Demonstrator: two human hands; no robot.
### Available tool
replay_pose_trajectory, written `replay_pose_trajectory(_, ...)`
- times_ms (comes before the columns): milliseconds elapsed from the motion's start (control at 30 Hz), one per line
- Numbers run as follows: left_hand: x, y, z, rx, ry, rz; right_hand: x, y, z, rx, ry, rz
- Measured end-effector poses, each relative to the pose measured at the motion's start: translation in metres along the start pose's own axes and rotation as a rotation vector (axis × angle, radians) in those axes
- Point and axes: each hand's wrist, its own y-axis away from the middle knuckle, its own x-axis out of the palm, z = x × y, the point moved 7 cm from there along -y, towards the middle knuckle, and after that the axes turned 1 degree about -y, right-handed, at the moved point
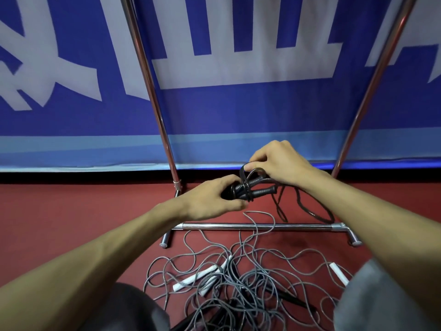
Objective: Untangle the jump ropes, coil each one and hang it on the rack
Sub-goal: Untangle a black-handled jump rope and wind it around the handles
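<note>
Grey rope tangle [253, 276] beside rack bar [226, 226]

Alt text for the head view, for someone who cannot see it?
Two bare hands hold a black jump rope: the left hand grips its handles, the right hand pinches a cord loop. A tangle of grey ropes with white handles lies on the red floor by a chrome rack.

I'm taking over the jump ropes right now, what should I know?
Left hand grips the black jump rope by its handles; right hand pinches a loop of its cord.
Grey ropes with white handles lie tangled on the red floor by the chrome metal rack.
Done: black rope partly coiled.
Left: finish it, hang it, then the grey ones.
</note>
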Motion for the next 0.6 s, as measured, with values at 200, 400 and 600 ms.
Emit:
replay_pose_trajectory(200,-0.005,0.009,-0.012,-0.054,0.352,-0.081,0.012,0.013,0.006,-0.056,0.072,0.167)
replay_pose_trajectory(400,-0.032,0.008,0.004,-0.158,0.512,-0.366,0.011,0.024,0.015,-0.076,0.016,0.172)
replay_pose_trajectory(600,-0.044,0.011,0.011,-0.167,0.587,-0.456,0.027,0.033,0.020,-0.014,-0.033,0.294)
